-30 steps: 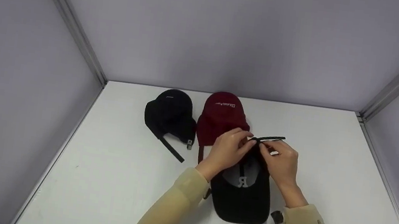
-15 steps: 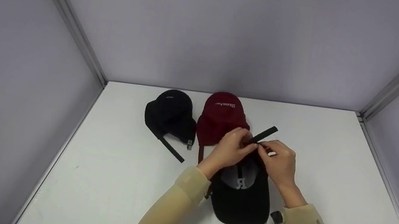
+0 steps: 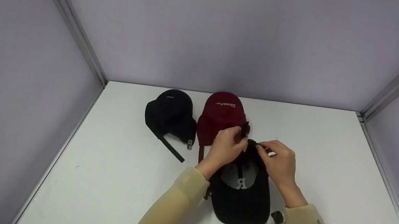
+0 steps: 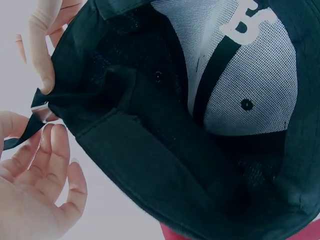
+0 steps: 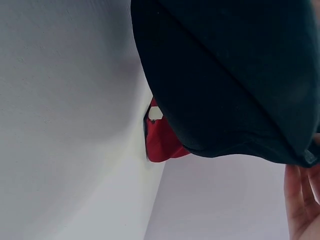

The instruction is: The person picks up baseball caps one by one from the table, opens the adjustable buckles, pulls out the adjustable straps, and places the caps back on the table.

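Note:
A black cap [image 3: 241, 206] is held inside up, its brim towards me and its mesh panel with a white letter showing. My left hand [image 3: 226, 146] pinches the cap's back strap [image 4: 27, 131]. In the left wrist view, this strap runs through a metal buckle [image 4: 45, 113] at the cap's back edge, and its end lies between the left fingers. My right hand [image 3: 280, 159] pinches the back edge beside the buckle, with thumb and forefinger near the strap. From the right wrist, the cap's dark outer side hides most of the grip.
A dark red cap [image 3: 222, 113] lies behind my left hand, partly covered by it. Left of it rests another black cap [image 3: 173, 108], its strap undone and its buckle [image 3: 190, 144] showing. A white table [image 3: 113, 178] is enclosed by grey walls [image 3: 210, 32].
The strap's free end has swung from pointing right, through upward, to the left hand. The left hand has drawn slightly left, apart from the right hand, which stays almost in place.

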The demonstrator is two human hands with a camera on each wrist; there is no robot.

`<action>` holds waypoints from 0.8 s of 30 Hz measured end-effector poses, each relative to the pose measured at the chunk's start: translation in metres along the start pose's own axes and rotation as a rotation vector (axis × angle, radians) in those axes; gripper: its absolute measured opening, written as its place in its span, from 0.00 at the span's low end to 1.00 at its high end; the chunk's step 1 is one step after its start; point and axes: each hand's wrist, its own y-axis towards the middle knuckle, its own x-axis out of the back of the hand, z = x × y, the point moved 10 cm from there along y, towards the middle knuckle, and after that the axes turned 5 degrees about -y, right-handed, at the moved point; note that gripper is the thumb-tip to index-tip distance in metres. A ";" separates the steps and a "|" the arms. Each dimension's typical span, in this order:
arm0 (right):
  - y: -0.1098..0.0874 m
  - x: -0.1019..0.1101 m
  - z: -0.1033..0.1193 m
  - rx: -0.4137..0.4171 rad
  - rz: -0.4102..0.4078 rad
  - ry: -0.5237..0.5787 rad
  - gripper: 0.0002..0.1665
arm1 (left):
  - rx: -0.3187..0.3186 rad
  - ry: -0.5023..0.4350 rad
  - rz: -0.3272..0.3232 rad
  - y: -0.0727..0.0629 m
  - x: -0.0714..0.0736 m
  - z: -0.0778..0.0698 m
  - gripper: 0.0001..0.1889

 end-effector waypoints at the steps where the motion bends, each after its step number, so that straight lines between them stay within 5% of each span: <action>1: 0.000 0.000 0.000 0.002 -0.001 -0.001 0.05 | -0.006 -0.003 -0.007 0.000 0.001 0.000 0.10; 19: -0.002 0.000 -0.001 0.044 0.021 -0.081 0.05 | 0.050 -0.069 -0.167 -0.008 0.020 0.012 0.11; 24: -0.002 -0.006 -0.009 0.011 0.098 -0.110 0.05 | 0.080 -0.085 -0.202 -0.008 0.029 0.020 0.15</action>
